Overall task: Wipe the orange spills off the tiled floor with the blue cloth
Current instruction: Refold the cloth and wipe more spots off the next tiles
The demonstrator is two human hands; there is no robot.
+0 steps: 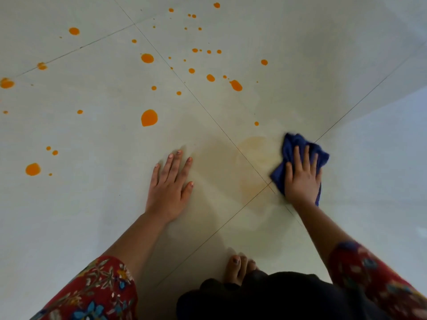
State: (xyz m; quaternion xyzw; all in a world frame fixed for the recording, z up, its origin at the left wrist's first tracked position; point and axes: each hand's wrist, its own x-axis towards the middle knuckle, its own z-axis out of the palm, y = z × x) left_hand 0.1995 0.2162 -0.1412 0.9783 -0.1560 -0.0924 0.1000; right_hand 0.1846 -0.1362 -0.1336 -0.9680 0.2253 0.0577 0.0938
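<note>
Bare foot (pixel 238 269), no readable writing

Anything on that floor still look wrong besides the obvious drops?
Yes. A faint orange smear lingers beside the blue cloth under the right hand, so that patch is not fully clean. Bright orange spills still dot the tiled floor beyond the left hand.

Left hand (pixel 169 188) flat, fingers (pixel 175 165) spread; right hand (pixel 301 179) palm down, both arms outstretched.
</note>
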